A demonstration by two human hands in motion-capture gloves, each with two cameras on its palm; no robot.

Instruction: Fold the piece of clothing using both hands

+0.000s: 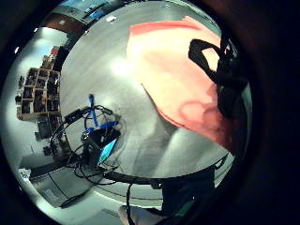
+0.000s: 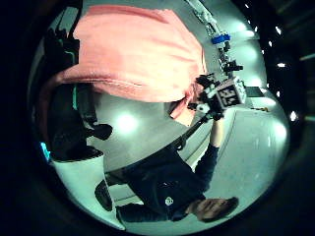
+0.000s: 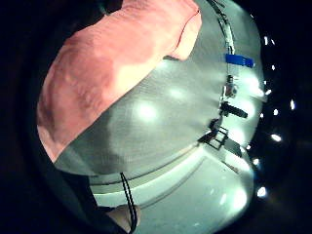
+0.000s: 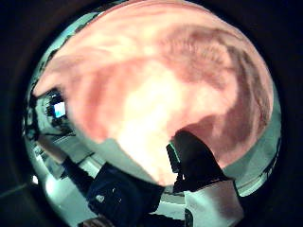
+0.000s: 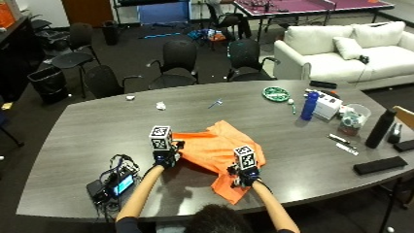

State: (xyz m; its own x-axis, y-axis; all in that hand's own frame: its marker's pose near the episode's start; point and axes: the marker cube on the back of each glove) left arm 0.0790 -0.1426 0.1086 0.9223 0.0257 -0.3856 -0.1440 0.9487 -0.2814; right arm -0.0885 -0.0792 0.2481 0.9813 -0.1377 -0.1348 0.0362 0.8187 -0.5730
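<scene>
Outside view: orange shirt (image 5: 216, 148) lying rumpled near surface (image 5: 84, 141) front edge; left hand (image 5: 165, 158), right hand (image 5: 244, 175) each pinching shirt edge. Fold looking barely begun.

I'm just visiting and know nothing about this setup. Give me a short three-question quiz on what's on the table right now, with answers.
1. True or false: the orange garment lies on the table in front of the person.
2. Which stands nearer the blue bottle: (A) the green plate, (B) the bundle of cables and devices?
3. Fill in: the left hand and the right hand are each at an edge of the ______.

Key: 1. True. 2. A; the bundle sits at the table's opposite end, by the left forearm. 3. Garment; the left takes its near-left edge, the right its near-right edge.
</scene>
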